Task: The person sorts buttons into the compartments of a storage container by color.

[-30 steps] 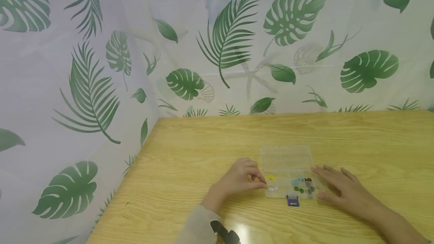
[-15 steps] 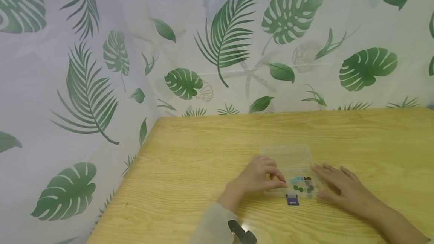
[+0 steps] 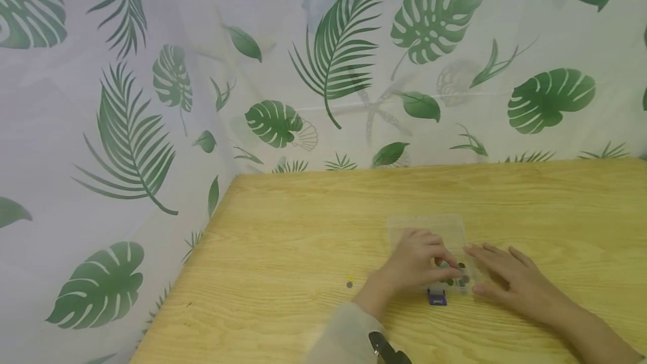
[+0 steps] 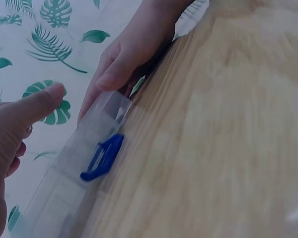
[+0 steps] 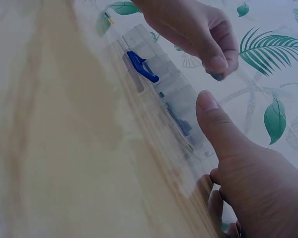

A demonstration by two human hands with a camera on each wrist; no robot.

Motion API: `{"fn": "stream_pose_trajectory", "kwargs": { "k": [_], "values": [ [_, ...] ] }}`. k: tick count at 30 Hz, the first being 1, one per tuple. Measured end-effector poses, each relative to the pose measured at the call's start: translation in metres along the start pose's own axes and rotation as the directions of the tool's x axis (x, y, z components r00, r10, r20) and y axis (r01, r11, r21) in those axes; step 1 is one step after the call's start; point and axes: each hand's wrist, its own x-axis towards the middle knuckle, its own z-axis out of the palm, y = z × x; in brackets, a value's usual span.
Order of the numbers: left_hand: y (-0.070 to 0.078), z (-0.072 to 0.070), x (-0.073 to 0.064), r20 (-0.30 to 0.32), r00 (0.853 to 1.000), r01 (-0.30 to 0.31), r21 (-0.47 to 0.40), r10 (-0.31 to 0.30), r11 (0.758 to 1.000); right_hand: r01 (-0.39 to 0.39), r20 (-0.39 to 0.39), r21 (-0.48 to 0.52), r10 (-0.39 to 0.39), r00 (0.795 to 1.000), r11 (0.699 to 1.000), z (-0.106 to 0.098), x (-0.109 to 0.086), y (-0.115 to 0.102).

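A clear plastic compartment box lies on the table with its lid folded back. My left hand is over its middle and right compartments, hiding much of the inside. Between thumb and fingers it pinches a small dark disc, like a button, held above the box. Dark discs show in the right-hand compartment beside the fingertips. My right hand lies with straight fingers along the box's right side, fingertips at its edge. At the box's front sticks out a blue-purple latch.
One yellow disc and one dark disc lie on the wooden table left of the box. A leaf-printed curtain closes off the back and left sides. A dark strap is at my left wrist.
My left hand has moved right across the box, from its left edge to the right compartments. The two discs on the table have come out from behind the arm. My right hand stays put.
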Motion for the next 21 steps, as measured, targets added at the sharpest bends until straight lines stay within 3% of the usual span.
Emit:
{"fn": "stream_pose_trajectory", "kwargs": {
  "k": [6,21],
  "values": [
    [0.0084,0.0037,0.0076,0.056,0.998,0.035,0.086,-0.04,0.996,-0.004,0.021,0.031,0.004,1.0,1.0,-0.0002,0.0002,-0.0001],
    [0.0079,-0.0015,0.0055,-0.012,1.0,0.012,-0.018,-0.012,1.0,0.004,0.024,0.042,-0.005,1.0,0.999,-0.0018,0.0016,0.0012]
  ]
}}
